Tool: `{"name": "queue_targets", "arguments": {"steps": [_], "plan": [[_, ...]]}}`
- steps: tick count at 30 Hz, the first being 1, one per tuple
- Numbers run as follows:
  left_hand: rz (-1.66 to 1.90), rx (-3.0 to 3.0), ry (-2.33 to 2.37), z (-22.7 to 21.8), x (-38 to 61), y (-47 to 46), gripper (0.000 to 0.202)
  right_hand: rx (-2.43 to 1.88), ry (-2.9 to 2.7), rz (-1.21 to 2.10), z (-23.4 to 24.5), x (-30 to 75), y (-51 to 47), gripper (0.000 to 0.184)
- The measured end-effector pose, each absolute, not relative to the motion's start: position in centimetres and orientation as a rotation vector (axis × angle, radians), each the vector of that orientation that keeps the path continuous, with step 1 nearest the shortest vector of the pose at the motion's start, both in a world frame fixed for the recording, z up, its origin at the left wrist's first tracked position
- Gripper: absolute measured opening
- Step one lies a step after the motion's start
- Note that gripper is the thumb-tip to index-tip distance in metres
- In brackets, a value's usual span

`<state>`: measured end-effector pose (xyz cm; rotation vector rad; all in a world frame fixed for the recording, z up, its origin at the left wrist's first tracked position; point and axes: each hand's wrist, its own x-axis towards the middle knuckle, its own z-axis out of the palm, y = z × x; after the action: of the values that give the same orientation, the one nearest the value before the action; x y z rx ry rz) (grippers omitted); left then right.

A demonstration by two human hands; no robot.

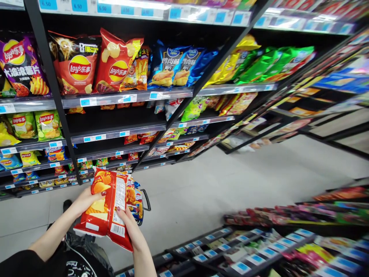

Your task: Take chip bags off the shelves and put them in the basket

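Note:
Both my hands hold a red bag of chips [108, 184], tilted, with its printed back and barcode facing up. On its left side my left hand [88, 201] grips it, the thumb lying over the front and the fingers hidden behind. My right hand [127, 221] holds the lower right part, thumb on the back label, other fingers out of sight beneath. Partly behind the bag, a black-handled shopping basket [147, 200] shows, with blue and orange snack packs [135, 196] in it.
Shelves of chip bags [80, 69] stand ahead, with price tags along each shelf edge [127, 97]. A grey tiled floor [196, 184] runs off to the right. Another low shelf unit [230, 250] with packaged goods lies at the lower right.

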<state>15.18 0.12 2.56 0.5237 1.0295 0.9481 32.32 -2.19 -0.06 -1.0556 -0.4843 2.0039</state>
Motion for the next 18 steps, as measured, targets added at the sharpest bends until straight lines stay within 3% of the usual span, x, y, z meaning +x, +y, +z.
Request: {"name": "queue_targets", "arguments": {"steps": [13, 18], "plan": [[1.010, 0.604, 1.048, 3.0, 15.3, -0.3, 0.060, -1.009, -0.514, 1.943, 0.3, 31.7, -2.5, 0.085], [1.038, 0.869, 1.322, 1.8, 14.7, 0.0, 0.062, -1.163, -0.864, 1.614, 0.2, 31.6, -2.7, 0.077]]}}
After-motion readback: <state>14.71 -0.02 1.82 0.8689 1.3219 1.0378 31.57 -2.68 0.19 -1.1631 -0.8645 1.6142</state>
